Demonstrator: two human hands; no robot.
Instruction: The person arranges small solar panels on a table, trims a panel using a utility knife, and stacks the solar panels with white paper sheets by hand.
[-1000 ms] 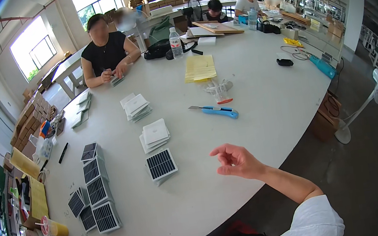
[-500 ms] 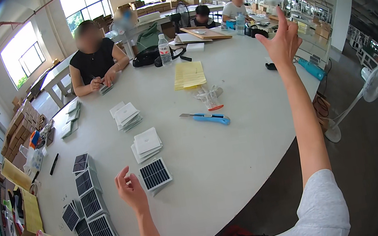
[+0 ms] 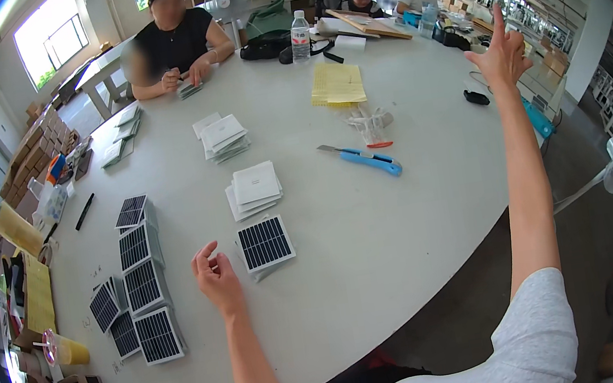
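Note:
My left hand (image 3: 218,278) hovers at the near side of the table, fingers loosely curled with the thumb apart, and nothing shows in it. Just right of it lies a short stack of small solar panels (image 3: 266,243), dark cells facing up. Several more piles of solar panels (image 3: 155,337) stand to its left. Beyond, white square pieces (image 3: 255,185) are heaped in two piles. My right hand (image 3: 501,59) is held up on an outstretched arm at the far right, index finger extended, thumb out, the other fingers bent, holding nothing visible.
A blue utility knife (image 3: 369,161) with its blade out lies mid-table, near a clear plastic bag (image 3: 372,126) and yellow paper (image 3: 338,84). A water bottle (image 3: 300,36) stands farther back. Across the table a person (image 3: 177,44) handles small pieces. A yellow drink cup (image 3: 69,350) is at left.
The view has shifted, so the table's things appear farther right and higher. My right arm stays raised with the index finger extended; my left hand stays beside the panel stack, still curled.

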